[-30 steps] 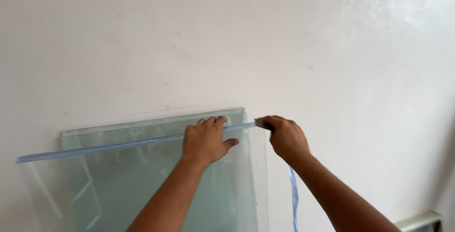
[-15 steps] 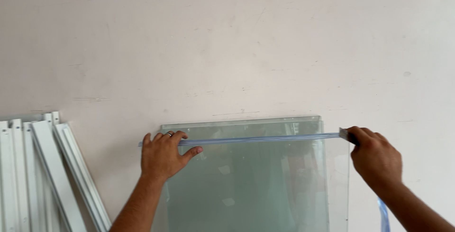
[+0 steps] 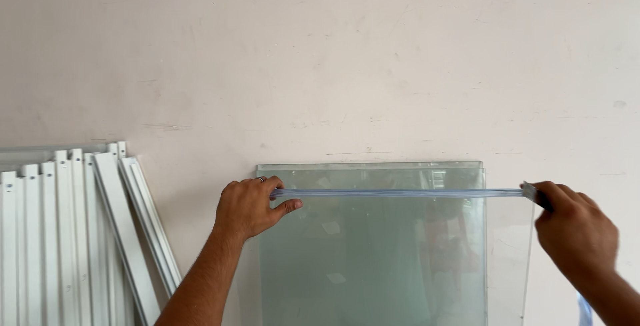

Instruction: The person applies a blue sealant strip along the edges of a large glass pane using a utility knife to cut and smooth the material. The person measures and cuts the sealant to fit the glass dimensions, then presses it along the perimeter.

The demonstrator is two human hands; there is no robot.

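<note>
Since the earlier frame, the hands have been spread slightly wider. The pale blue strip (image 3: 400,193) is stretched along the top edge of the front glass pane (image 3: 373,259), leaning against the wall (image 3: 320,53). Each end is pinched by closed fingers: left hand (image 3: 248,207), right hand (image 3: 575,233).

I see no package, sign or screen before me. The nearest thing to a label is a few small pale, roughly square patches on the greenish glass panes (image 3: 373,246) leaning against the wall, one near the top right corner and others lower down; I cannot tell stickers from reflections.
</note>
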